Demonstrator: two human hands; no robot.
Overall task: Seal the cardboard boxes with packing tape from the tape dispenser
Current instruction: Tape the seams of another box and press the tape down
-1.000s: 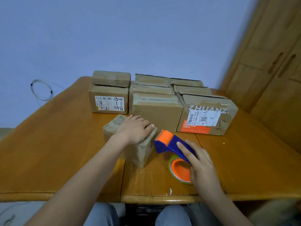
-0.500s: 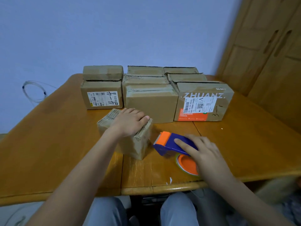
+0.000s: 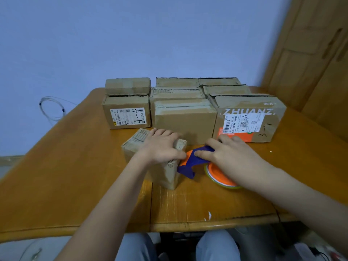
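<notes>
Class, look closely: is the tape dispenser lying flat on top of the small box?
No. The tape dispenser sits beside the small box on the table, gripped by the right hand.

This looks like a room in a home, used for packing parcels. A wooden table [image 3: 56, 176] with rounded edges and a seam down its middle stands pushed against a plain pale blue wall [image 3: 131, 34]. On the right rises a tall wooden wardrobe [image 3: 310, 63] with panelled doors and long dark handles, the kind kept in a bedroom. Along the table's far edge stand several used cardboard boxes [image 3: 185, 119], some with shipping labels and handwritten numbers. A thin coil of clear cable [image 3: 50, 110] hangs beside the table's far left corner. The person sits at the near edge, knees under it
</notes>
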